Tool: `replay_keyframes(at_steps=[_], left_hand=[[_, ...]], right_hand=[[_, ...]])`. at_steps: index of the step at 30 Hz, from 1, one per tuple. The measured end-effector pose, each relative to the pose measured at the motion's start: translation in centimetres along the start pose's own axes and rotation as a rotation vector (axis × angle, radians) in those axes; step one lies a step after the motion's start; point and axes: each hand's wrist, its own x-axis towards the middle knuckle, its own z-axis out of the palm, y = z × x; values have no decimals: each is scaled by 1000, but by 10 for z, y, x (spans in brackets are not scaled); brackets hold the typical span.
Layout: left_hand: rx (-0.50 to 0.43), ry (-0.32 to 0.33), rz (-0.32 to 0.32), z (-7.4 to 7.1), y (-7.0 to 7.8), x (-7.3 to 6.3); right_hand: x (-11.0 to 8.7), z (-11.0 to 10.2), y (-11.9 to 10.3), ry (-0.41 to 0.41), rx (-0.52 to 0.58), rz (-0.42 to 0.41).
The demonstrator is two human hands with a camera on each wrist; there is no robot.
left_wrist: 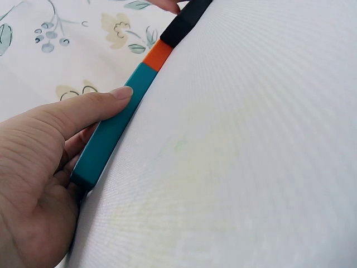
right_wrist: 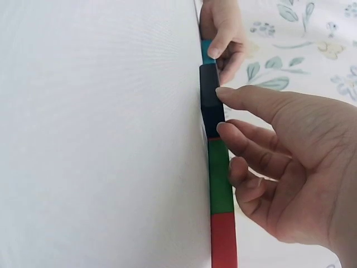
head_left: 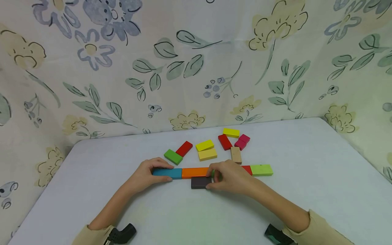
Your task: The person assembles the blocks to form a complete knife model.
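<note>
A straight row of coloured blocks runs across the white table. My left hand (head_left: 146, 177) grips the blue block (head_left: 169, 174) at the row's left end, thumb along the front and fingers behind. Beside it lies an orange block (head_left: 193, 173). Just in front of the orange one, a black block (head_left: 200, 183) is pinched at its right end between thumb and forefinger of my right hand (head_left: 232, 177). That hand partly covers a green block (right_wrist: 220, 176), seen better in the right wrist view. A red block (right_wrist: 224, 240) and a light green block (head_left: 261, 170) continue the row rightward.
Behind the row lie loose blocks: a green (head_left: 173, 157) and a red (head_left: 184, 148) touching, two yellow ones (head_left: 207, 154), a natural wood one (head_left: 236, 155), and a red (head_left: 225, 142), a yellow (head_left: 231, 132) and pink pieces (head_left: 242, 142). A floral cloth (head_left: 196, 95) hangs behind the table.
</note>
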Motion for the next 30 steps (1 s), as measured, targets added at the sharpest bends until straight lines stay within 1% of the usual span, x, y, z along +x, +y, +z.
replay_keyframes(at_steps=[10, 20, 26, 30], left_hand=[[11, 4, 8, 1, -2, 0], [19, 8, -16, 1, -3, 1], [26, 2, -20, 1, -3, 1], [31, 5, -6, 0, -4, 1]], right_hand=[[-1, 2, -3, 14, -10, 16], [-1, 3, -1, 21, -3, 39], [-1, 3, 0, 13, 35, 30], [-1, 0, 0, 3, 76, 29]])
